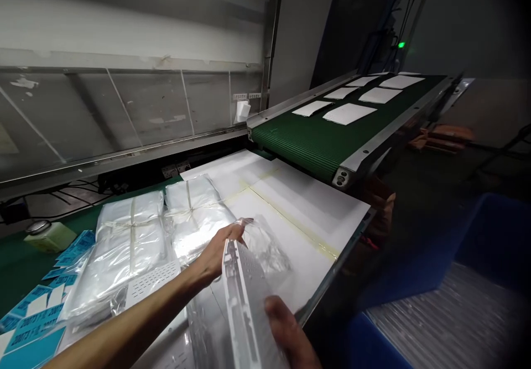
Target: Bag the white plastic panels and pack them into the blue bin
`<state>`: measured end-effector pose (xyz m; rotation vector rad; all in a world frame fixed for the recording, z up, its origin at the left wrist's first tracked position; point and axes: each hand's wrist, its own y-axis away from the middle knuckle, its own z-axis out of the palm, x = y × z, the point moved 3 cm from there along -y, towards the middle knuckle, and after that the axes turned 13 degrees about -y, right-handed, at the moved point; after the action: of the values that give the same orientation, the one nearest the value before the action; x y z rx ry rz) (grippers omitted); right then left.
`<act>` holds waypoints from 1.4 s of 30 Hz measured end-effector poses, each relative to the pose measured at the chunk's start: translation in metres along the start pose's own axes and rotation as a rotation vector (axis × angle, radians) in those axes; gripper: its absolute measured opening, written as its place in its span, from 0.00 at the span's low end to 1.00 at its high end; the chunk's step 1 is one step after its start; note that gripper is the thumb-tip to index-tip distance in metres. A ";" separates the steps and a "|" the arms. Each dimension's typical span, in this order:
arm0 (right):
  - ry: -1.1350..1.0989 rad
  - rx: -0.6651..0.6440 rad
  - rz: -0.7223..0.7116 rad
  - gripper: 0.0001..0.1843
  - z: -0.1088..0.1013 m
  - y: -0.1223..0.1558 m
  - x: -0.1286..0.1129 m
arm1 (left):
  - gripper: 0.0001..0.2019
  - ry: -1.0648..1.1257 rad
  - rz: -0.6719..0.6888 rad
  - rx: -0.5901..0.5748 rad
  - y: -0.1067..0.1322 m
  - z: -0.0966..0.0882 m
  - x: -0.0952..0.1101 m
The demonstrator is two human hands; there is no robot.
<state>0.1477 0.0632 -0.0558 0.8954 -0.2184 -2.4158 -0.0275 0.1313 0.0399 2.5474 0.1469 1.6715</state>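
Note:
My right hand, at the lower middle, is closed on a white plastic panel with small holes in its face, stood on edge towards me. My left hand reaches past the panel's far end and pinches a clear plastic bag, which lies crumpled over the white board. The panel hides part of that hand's fingers. Two string-tied bundles of clear bags lie beyond and left of my left hand. Below my left forearm, another perforated white panel shows partly.
A green conveyor belt carrying several flat white pieces runs away at the back right. Blue printed labels and a squat bottle are at the left. Right of the table stands a blue bin with many clear-wrapped pieces.

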 end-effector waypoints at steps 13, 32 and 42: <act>-0.058 0.056 -0.064 0.48 0.050 -0.003 -0.020 | 0.30 0.242 -0.094 0.010 0.019 0.002 -0.013; 0.784 0.049 -0.823 0.30 0.002 -0.048 -0.052 | 0.23 0.287 0.065 -0.142 0.012 -0.012 -0.011; 1.084 -0.050 -0.796 0.28 -0.042 -0.024 -0.066 | 0.16 -0.220 0.311 -0.313 0.025 0.001 -0.012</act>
<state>0.2058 0.1212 -0.0591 2.4150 0.7162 -2.0969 -0.0304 0.1051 0.0313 2.5765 -0.5084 1.3477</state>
